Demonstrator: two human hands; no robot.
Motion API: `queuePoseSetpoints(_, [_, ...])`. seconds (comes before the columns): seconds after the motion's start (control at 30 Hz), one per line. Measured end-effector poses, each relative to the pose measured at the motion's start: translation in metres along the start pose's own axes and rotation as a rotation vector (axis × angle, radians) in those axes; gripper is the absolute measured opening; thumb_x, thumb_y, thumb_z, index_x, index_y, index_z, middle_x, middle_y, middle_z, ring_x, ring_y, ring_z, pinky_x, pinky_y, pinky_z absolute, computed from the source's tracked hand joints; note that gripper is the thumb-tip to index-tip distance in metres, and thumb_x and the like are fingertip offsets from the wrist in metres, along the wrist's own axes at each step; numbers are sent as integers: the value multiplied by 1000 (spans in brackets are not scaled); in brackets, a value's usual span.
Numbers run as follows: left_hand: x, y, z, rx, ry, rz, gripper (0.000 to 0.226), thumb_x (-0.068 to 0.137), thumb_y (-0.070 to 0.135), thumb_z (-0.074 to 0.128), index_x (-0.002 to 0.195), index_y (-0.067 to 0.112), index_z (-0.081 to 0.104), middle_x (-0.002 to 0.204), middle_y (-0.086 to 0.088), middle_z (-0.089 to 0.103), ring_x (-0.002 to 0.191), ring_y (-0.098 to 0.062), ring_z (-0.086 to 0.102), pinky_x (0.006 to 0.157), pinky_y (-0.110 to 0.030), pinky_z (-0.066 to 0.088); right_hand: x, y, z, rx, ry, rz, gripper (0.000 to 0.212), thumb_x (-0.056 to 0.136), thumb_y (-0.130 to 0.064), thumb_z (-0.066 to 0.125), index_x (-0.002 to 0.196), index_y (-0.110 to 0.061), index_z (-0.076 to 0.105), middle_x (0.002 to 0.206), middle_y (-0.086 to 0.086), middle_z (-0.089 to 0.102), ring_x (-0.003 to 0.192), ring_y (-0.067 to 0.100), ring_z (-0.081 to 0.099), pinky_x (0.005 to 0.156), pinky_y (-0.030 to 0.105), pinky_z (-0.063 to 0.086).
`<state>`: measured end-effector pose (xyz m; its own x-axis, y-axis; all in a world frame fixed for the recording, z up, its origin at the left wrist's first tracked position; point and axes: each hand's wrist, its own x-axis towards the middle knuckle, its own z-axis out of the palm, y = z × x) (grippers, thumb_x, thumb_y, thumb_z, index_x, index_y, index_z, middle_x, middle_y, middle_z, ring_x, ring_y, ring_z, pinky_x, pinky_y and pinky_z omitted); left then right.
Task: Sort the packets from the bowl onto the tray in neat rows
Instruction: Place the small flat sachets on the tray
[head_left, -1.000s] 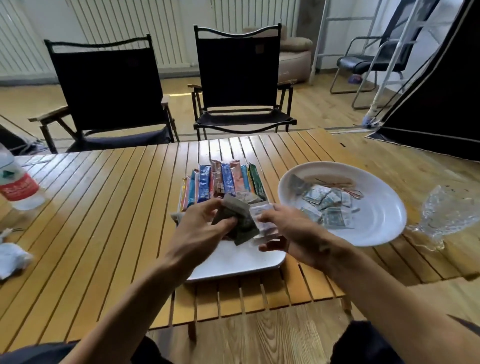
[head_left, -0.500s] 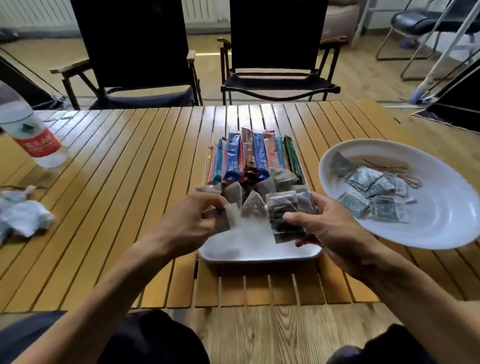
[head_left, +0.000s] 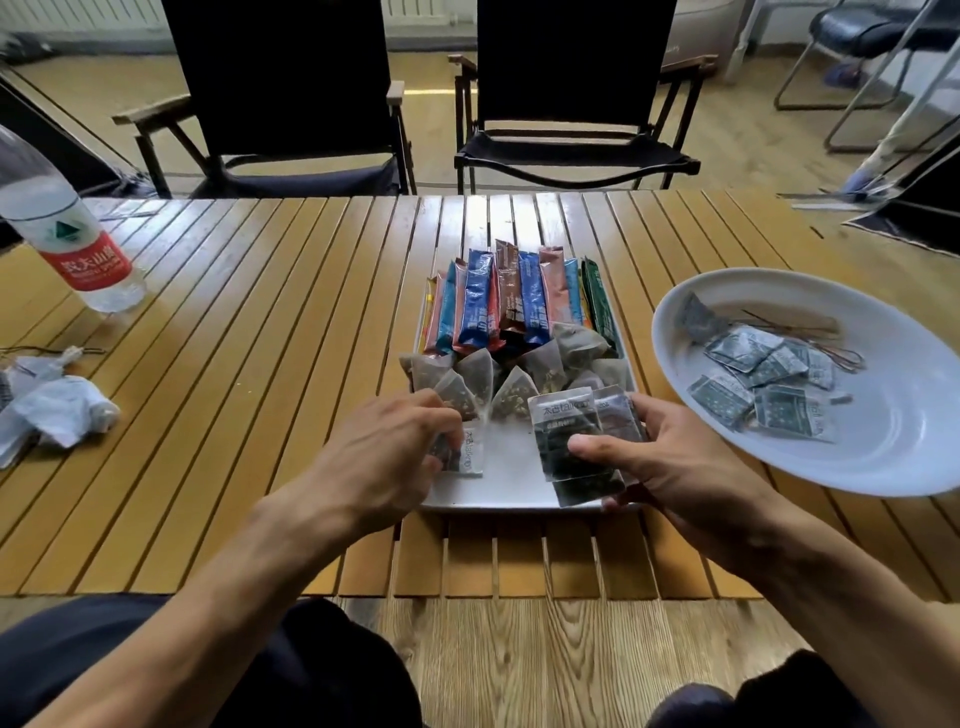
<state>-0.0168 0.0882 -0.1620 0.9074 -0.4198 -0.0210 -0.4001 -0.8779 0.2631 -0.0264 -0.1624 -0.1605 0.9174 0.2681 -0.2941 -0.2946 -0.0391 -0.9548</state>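
A white rectangular tray lies on the slatted table in front of me. Its far end holds a row of coloured stick packets; behind my hands sit several pyramid tea bags. My left hand presses a dark flat packet onto the tray's near left. My right hand grips a small stack of dark flat packets over the tray's near right. The white bowl at the right holds several grey-green square packets.
A water bottle with a red label stands at the far left. Crumpled white wrappers lie at the left edge. Two black folding chairs face the table's far side. The table's near edge is just below the tray.
My head tilted down and moved closer. My hands parted: the left one lowered a single packet to the tray's near left, the right one kept the stack at the near right.
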Motion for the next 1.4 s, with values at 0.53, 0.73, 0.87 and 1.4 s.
queuePoseSetpoints(0.53, [9, 35, -7, -809, 68, -64, 6, 87, 27, 62, 91, 22, 60, 94, 4, 66, 88, -4, 65, 78, -24, 56, -1, -7, 16, -118, 0, -72, 39, 68, -29, 76, 104, -20, 65, 91, -4, 74, 80, 9, 71, 57, 22, 53])
queuePoseSetpoints(0.73, [8, 22, -12, -923, 199, -155, 7, 91, 12, 56, 96, 15, 58, 96, 1, 67, 90, -5, 66, 68, -17, 53, 0, -6, 13, -91, 31, -63, 27, 79, -13, 74, 103, -17, 64, 91, -1, 73, 79, 9, 67, 56, 23, 50])
queuePoseSetpoints(0.87, [14, 11, -16, -615, 129, -91, 12, 95, 14, 48, 94, 25, 55, 97, 7, 55, 90, -7, 58, 64, -13, 52, 0, -7, 8, -28, 118, -89, 30, 76, -13, 76, 103, -9, 64, 91, 7, 74, 73, 11, 67, 51, 26, 46])
queuePoseSetpoints(1.4, [22, 6, 1, -324, 88, 27, 22, 89, 7, 58, 106, 21, 63, 110, 5, 57, 102, -7, 57, 72, -13, 50, 1, -7, 4, -28, 163, -88, 21, 80, -10, 75, 98, -11, 65, 88, 4, 74, 71, 9, 68, 51, 24, 47])
